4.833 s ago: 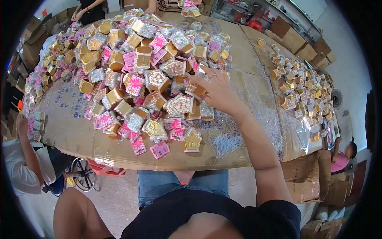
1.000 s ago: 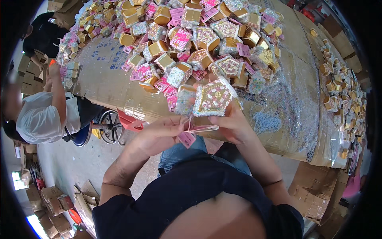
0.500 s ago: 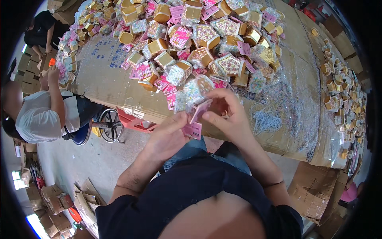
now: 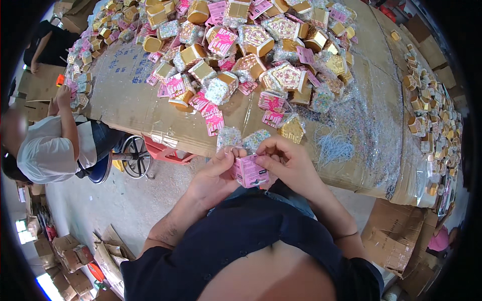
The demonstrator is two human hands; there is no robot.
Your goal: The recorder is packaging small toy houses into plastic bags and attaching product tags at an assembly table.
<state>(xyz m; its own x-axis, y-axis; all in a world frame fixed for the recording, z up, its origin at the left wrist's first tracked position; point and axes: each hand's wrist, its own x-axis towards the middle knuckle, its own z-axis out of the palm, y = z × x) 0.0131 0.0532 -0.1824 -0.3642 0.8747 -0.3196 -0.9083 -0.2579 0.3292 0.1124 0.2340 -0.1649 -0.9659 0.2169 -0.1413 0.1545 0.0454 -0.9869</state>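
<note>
The left hand [image 4: 213, 175] pinches the left side of the pink cards [image 4: 254, 172] between thumb and fingers. The right hand [image 4: 288, 163] has thumb and index finger pressed together at the upper right edge of the same cards; its remaining fingers are curled. The pink cards are between the two hands, in front of the torso and at the near edge of the worktable [image 4: 150, 120]. Two panels meet at an angle.

Directly beyond the fingertips are two glitter-coated ornaments [image 4: 229, 137], side by side at the table edge. Whether the fingers touch them cannot be determined. To their right, just beside the right hand, lies a gold house-shaped ornament [image 4: 292, 129].

The worktable is covered with cardboard sheet. Beyond the hands is a large pile of house-shaped ornaments [image 4: 287, 78] with gold bodies and glittered or patterned faces, intermixed with loose pink printed cards [image 4: 215, 123]. To the right of the hands lies a tangle of pale blue string [image 4: 335, 151], next to scattered glitter [image 4: 374, 108]. A second group of ornaments [image 4: 417, 125] occupies the far right side.

At left, a person in a white shirt [image 4: 50, 148] sits at the table near a red plastic stool [image 4: 168, 152] and a spoked wheel [image 4: 136, 158]. A cardboard box [image 4: 394, 233] is at lower right, below the table edge.
</note>
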